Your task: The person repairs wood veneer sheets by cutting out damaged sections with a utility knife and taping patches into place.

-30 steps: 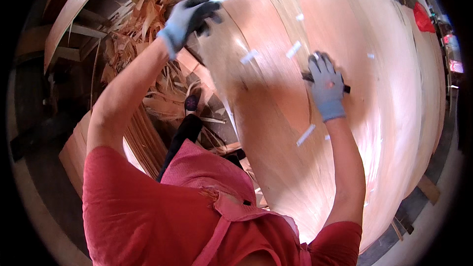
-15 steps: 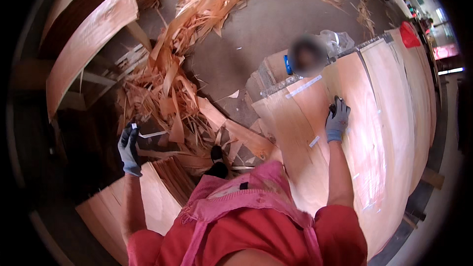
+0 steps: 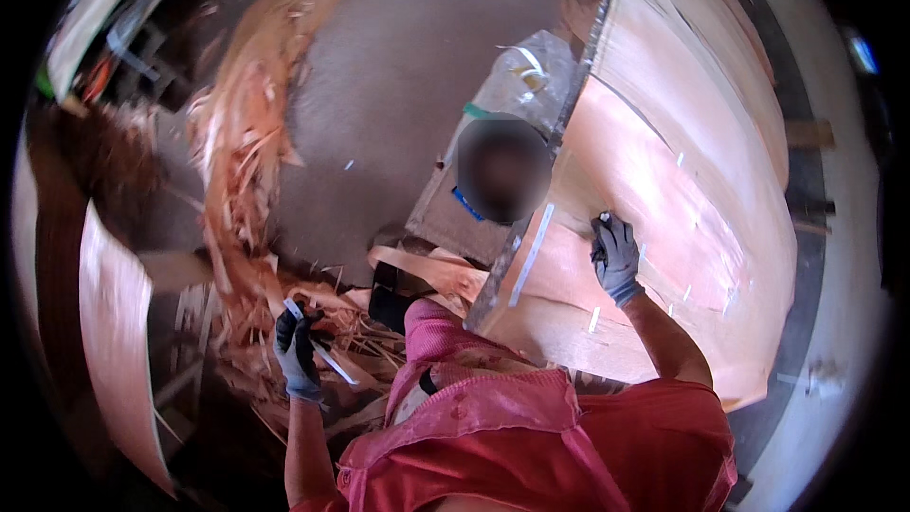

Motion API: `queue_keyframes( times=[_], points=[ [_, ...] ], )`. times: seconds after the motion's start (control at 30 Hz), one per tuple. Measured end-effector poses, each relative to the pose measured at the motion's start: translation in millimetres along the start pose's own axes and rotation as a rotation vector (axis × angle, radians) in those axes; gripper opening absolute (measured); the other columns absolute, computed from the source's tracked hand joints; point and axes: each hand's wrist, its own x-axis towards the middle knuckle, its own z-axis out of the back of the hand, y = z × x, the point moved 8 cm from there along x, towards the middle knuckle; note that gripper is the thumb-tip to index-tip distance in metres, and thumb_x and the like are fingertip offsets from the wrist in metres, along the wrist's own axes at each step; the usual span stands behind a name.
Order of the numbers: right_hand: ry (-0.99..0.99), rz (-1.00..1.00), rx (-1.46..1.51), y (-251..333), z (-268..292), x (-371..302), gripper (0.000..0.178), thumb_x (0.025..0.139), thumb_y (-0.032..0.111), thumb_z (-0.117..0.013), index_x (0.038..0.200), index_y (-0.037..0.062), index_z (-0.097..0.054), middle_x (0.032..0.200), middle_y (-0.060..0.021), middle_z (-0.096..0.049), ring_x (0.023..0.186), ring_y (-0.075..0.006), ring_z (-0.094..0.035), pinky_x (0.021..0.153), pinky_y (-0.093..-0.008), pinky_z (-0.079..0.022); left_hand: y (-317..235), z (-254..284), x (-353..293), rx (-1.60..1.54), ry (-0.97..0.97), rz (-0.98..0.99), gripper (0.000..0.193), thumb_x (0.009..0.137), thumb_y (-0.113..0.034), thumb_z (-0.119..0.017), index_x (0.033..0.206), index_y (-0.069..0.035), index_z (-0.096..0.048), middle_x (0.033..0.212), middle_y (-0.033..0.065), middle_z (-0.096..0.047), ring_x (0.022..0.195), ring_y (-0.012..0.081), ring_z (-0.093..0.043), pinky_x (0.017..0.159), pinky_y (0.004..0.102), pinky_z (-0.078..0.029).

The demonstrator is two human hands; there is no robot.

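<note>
My left hand (image 3: 298, 351), in a grey and black work glove, is closed around a white strip of tape (image 3: 334, 360). One end of it pokes out above the fingers, and the rest hangs below. My right hand (image 3: 617, 256), gloved the same way, rests on a thin, pale wood veneer sheet (image 3: 654, 199). Its fingers are curled together, with a small whitish spot at the tips that I cannot make out. A long white tape piece (image 3: 531, 256) lies on the veneer to its left. Several short tape pieces, such as one tape piece (image 3: 594, 320), are stuck around it.
Beyond the veneer's left edge are a blurred round patch (image 3: 502, 171) and a clear plastic bag (image 3: 526, 81) on a wooden board (image 3: 431, 218). Veneer scraps (image 3: 251, 133) are heaped across the floor. A curved veneer sheet (image 3: 114, 313) stands at far left.
My view has turned, so the veneer stack and floor scraps appear rotated. My left hand is now nearer my body's middle, still with tape. My right hand remains on the veneer.
</note>
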Motion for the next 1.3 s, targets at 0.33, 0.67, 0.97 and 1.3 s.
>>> queue_keyframes(
  times=[0.33,0.67,0.97,1.3],
  points=[
    [0.305,-0.171,-0.063,20.5,5.4,17.8,0.045,0.073,0.018,-0.071,0.116,0.0102,-0.061,0.118,-0.0134,-0.057,0.099,-0.0342,-0.058,0.079,-0.0448,-0.05,-33.7,-45.5,183.8,0.194,0.272,0.275,0.023,0.094,-0.009,-0.056,0.116,-0.005,-0.058,0.083,0.0093,-0.068,0.05,0.0159,-0.061,0.043,0.026,-0.046],
    [-0.204,-0.808,0.016,14.8,2.6,142.6,0.033,0.085,0.011,-0.06,0.118,0.008,-0.059,0.117,-0.0139,-0.06,0.105,-0.0337,-0.057,0.085,-0.0419,-0.05,-106.5,-46.0,333.7,0.553,0.533,0.094,0.018,0.096,-0.018,-0.055,0.104,-0.005,-0.063,0.087,0.0072,-0.068,0.055,0.0193,-0.065,0.044,0.0292,-0.048],
    [-0.021,-1.049,-0.327,0.7,-49.2,125.6,0.047,0.077,0.018,-0.066,0.122,0.0121,-0.054,0.127,-0.0115,-0.052,0.107,-0.0348,-0.053,0.084,-0.0436,-0.051,-206.9,-139.1,430.3,0.537,0.576,0.252,0.035,0.091,-0.023,-0.061,0.121,-0.005,-0.063,0.107,0.0059,-0.066,0.074,0.0164,-0.069,0.051,0.0272,-0.053],
    [-0.071,-1.095,-0.213,-1.0,-31.5,143.4,0.055,0.069,0.021,-0.069,0.121,0.0095,-0.056,0.125,-0.016,-0.053,0.102,-0.0369,-0.054,0.076,-0.0459,-0.049,-142.0,-389.0,467.7,0.731,1.029,0.347,0.024,0.097,-0.023,-0.055,0.111,-0.003,-0.059,0.087,0.0134,-0.071,0.053,0.0149,-0.062,0.048,0.0256,-0.047]
  ],
)
